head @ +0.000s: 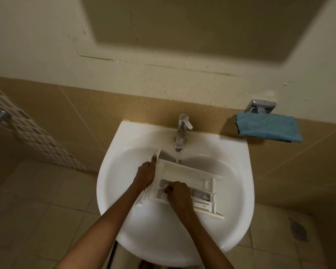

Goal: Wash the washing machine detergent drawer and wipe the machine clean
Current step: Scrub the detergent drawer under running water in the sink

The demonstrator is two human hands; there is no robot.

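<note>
Straight below the tap's (182,131) spout the detergent drawer (190,174) lies slantwise across the sink (124,136) bowl and blocks the middle, my left hand (145,175) gripping its left end, my right hand (177,193) curled over its near compartments; nearer me than the tap I see bare bowl to pass through; right of the tap a blue cloth (268,129) hangs apart from the rim; the wall (163,84) stands close behind.

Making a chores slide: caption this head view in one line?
Left hand grips the detergent drawer in the sink under the running tap; right hand reaches into a compartment.
</note>
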